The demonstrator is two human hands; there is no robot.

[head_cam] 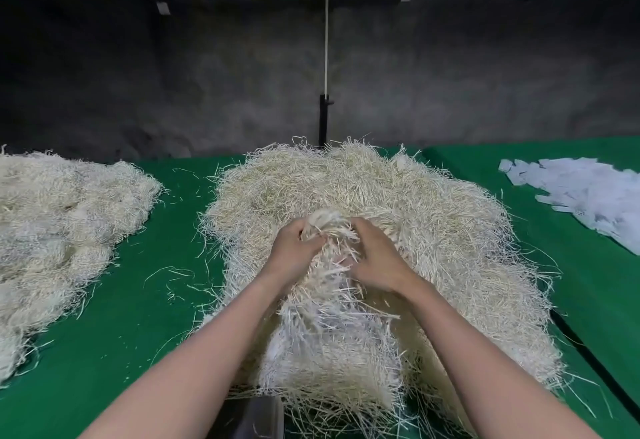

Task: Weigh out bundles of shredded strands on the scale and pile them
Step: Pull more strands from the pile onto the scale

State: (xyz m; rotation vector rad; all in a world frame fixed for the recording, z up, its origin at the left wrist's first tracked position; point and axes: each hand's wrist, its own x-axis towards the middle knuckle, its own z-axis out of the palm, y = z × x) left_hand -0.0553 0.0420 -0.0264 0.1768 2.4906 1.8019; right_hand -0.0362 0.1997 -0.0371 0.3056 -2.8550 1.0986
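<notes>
Both hands grip a pale, tangled strand bundle.

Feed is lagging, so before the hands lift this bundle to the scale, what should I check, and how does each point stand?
1. Left hand grips bundle: ok.
2. Right hand grips bundle: ok.
3. Bundle free of heap: not ok, strands trail into it.
4. Weighing spot bare: cannot tell, grey object at bottom edge mostly hidden.
5. Room on left pile: ok.
</notes>
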